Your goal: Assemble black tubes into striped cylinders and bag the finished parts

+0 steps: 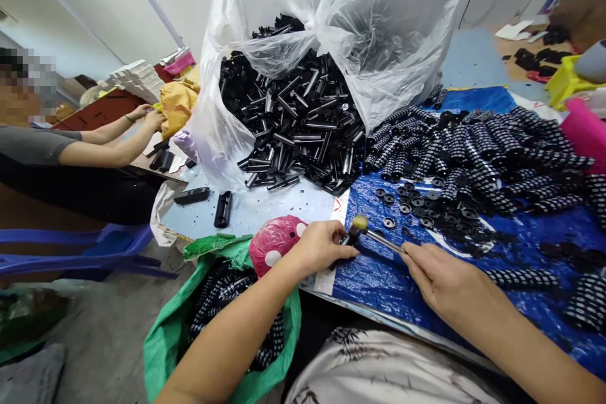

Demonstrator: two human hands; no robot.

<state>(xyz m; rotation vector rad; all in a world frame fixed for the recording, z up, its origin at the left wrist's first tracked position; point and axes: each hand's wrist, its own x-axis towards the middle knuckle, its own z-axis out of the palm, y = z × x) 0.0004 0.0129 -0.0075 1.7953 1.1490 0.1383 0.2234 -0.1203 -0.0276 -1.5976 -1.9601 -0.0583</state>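
Observation:
My left hand [322,246] is closed around a small black plastic part [347,241] at the near edge of the blue tarp [379,278]. My right hand [438,274] grips the metal shaft of a small hammer [376,237] whose yellowish head rests on that part. Just beyond lie several loose black round caps [407,205]. A clear plastic bag [303,101] full of black tubes stands behind them. To the right lies a pile of patterned black-and-white tubes [473,145].
A green bag [213,322] holding patterned tubes hangs at the table's near left edge, beside a pink object [274,243]. Another person sits at the left with their hands [146,117] on the table. A blue plastic chair [95,249] stands beside them. Pink and yellow items [575,101] are far right.

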